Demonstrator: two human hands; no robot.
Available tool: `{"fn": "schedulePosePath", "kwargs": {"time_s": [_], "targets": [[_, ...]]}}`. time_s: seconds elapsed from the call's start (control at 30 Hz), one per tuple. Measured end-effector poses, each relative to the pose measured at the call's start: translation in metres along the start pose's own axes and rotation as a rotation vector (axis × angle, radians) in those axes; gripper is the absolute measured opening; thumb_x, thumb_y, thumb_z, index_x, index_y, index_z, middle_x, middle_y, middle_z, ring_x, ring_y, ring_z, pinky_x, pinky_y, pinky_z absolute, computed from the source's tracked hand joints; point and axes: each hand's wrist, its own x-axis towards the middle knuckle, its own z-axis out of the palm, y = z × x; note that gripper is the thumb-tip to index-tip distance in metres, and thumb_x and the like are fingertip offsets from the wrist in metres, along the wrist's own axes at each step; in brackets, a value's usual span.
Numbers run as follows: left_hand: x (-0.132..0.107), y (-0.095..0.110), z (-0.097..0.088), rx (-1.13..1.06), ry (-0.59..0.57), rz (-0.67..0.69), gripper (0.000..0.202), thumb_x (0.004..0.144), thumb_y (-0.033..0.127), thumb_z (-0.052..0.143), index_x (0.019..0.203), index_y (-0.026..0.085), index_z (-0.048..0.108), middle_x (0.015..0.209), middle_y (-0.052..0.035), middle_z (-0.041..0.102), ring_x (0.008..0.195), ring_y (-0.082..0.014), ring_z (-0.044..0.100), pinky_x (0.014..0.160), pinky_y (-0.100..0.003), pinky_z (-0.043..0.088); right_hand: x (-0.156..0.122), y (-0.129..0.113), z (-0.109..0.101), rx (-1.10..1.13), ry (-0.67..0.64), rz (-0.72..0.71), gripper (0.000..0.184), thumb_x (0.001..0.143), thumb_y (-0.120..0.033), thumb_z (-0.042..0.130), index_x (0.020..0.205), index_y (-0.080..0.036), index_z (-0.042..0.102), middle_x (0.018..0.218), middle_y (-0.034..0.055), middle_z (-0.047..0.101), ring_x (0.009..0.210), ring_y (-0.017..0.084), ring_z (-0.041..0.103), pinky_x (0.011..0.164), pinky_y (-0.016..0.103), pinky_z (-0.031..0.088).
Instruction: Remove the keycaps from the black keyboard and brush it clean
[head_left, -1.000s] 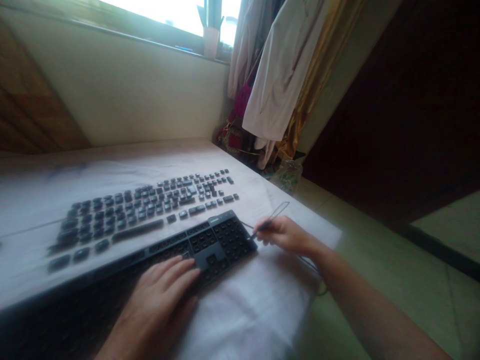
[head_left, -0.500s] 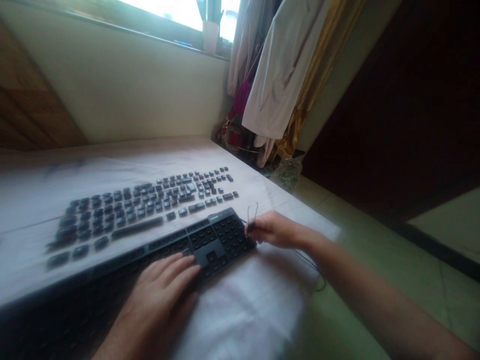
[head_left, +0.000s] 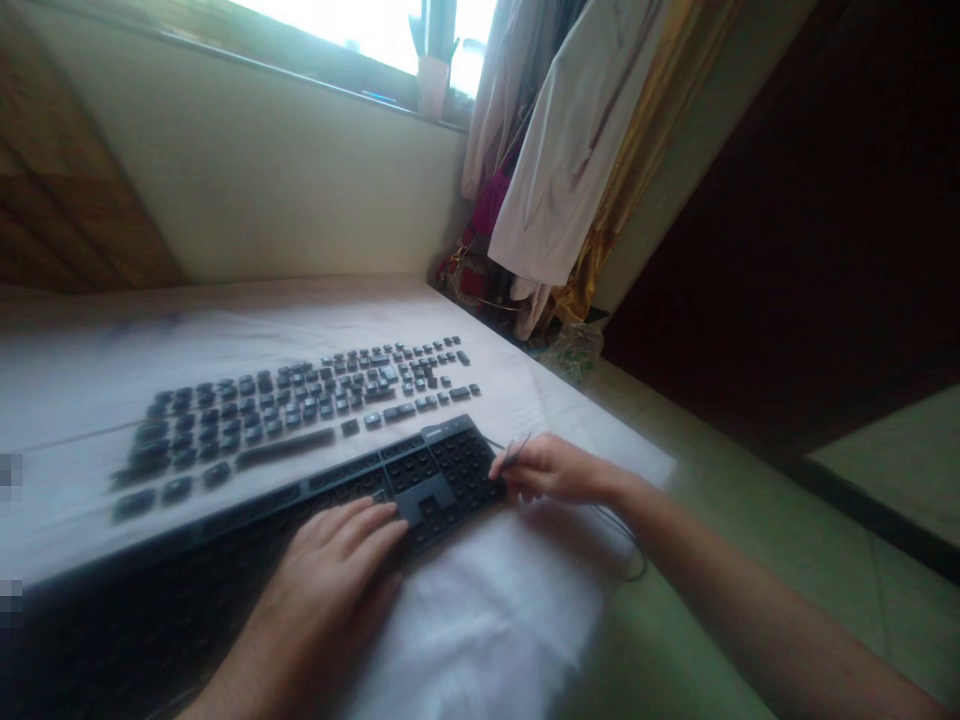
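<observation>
Two bare hands are working at the right end of a flat black computer keyboard (head_left: 450, 462), which is lying on a surface draped with a white cloth (head_left: 495, 610). The keyboard's long axis is running from the near left, where it is sinking into shadow below the camera, toward the far right, so its right-hand block is sitting between the two hands.

The left hand (head_left: 330, 570) is lying palm down across the keyboard's near edge. Its fingers are loosely stretched and a little spread, with the tips resting on the frame, and it is gripping nothing.

The right hand (head_left: 559, 470) is sitting at the keyboard's right end, touching or just beside the corner, and is the nearer of the two to that end. Its fingers are pinching a thin dark wire tool (head_left: 517, 455). The tool's short visible length is slanting up and away to the right, and blur is hiding the shape of its tip.

Beyond the keyboard, apart from both hands, rows of loose black keycaps (head_left: 300, 400) are lying on the cloth in a layout running parallel to the keyboard's long axis. A thin black cable (head_left: 634, 560) is curling off the edge of the surface below the right wrist.
</observation>
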Motion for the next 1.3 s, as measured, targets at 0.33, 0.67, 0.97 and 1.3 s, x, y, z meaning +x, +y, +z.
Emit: {"fn": "schedulePosePath", "kwargs": {"time_s": [0.33, 0.67, 0.97, 1.3], "targets": [[0.0, 0.001, 0.0, -0.011, 0.008, -0.016, 0.032, 0.091, 0.031, 0.058, 0.121, 0.026, 0.067, 0.121, -0.0057, 0.075, 0.109, -0.0291, 0.07, 0.094, -0.047, 0.056, 0.006, 0.006, 0.022, -0.121, 0.279, 0.003, 0.016, 0.086, -0.029, 0.063, 0.075, -0.02, 0.07, 0.06, -0.0022, 0.062, 0.057, 0.013, 0.055, 0.058, 0.023, 0.045], [0.003, 0.005, -0.001, 0.007, 0.013, -0.001, 0.029, 0.092, 0.026, 0.056, 0.12, 0.024, 0.066, 0.12, -0.0069, 0.075, 0.107, -0.0285, 0.071, 0.093, -0.048, 0.057, 0.001, 0.014, 0.041, -0.165, 0.528, -0.055, 0.006, 0.082, -0.026, 0.056, 0.082, -0.023, 0.062, 0.053, -0.0057, 0.051, 0.046, 0.012, 0.047, 0.049, 0.024, 0.038], [0.0, 0.004, 0.002, -0.013, -0.013, -0.026, 0.031, 0.092, 0.028, 0.056, 0.121, 0.025, 0.066, 0.121, -0.0074, 0.074, 0.109, -0.0283, 0.07, 0.096, -0.048, 0.055, -0.002, 0.015, 0.055, -0.167, 0.694, -0.17, 0.003, 0.081, -0.025, 0.057, 0.083, -0.025, 0.06, 0.056, -0.0043, 0.058, 0.046, 0.012, 0.052, 0.051, 0.024, 0.045], [0.001, 0.005, 0.001, 0.008, 0.001, -0.016, 0.029, 0.093, 0.026, 0.055, 0.12, 0.024, 0.066, 0.121, -0.0068, 0.074, 0.108, -0.0286, 0.069, 0.094, -0.05, 0.055, 0.001, 0.014, 0.05, -0.038, 0.831, -0.106, 0.005, 0.085, -0.028, 0.055, 0.086, -0.024, 0.058, 0.054, -0.0059, 0.057, 0.042, 0.011, 0.051, 0.044, 0.021, 0.042]]}}
